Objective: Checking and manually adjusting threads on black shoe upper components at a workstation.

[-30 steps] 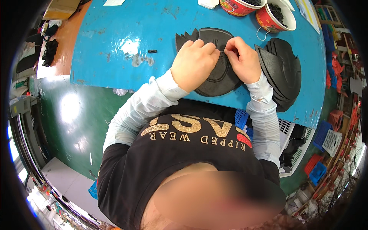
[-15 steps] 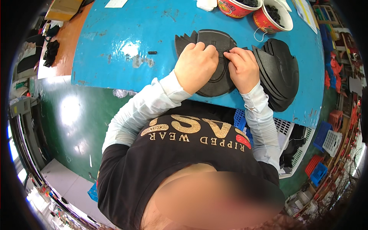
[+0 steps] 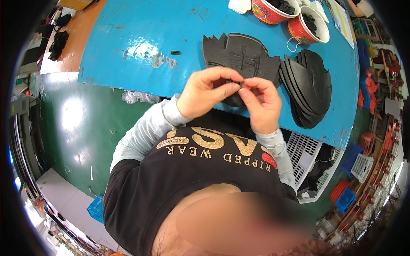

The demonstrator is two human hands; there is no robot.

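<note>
My left hand (image 3: 205,93) and my right hand (image 3: 262,102) meet fingertip to fingertip above the table's near edge. Both are closed in a pinch. A small black piece (image 3: 233,82) shows between the left fingers; its exact kind is too small to tell, and the right fingertips press at its end. Under and beyond my hands lies a black moulded foam-like panel (image 3: 243,48) with jagged side edges and pressed lines; its near part is partly hidden by the hands. To its right leans a fanned stack of similar black panels (image 3: 314,81).
The blue table (image 3: 115,64) carries another small black piece (image 3: 175,52) at left. Two red-and-white tubs, a left one (image 3: 267,13) and a right one (image 3: 300,32), hold black pieces at the back right. A white plastic basket (image 3: 301,149) stands below the table edge.
Both hands have lifted off the panel's middle and come nearer my body, fingertips now together. The panel's centre lines are uncovered.
</note>
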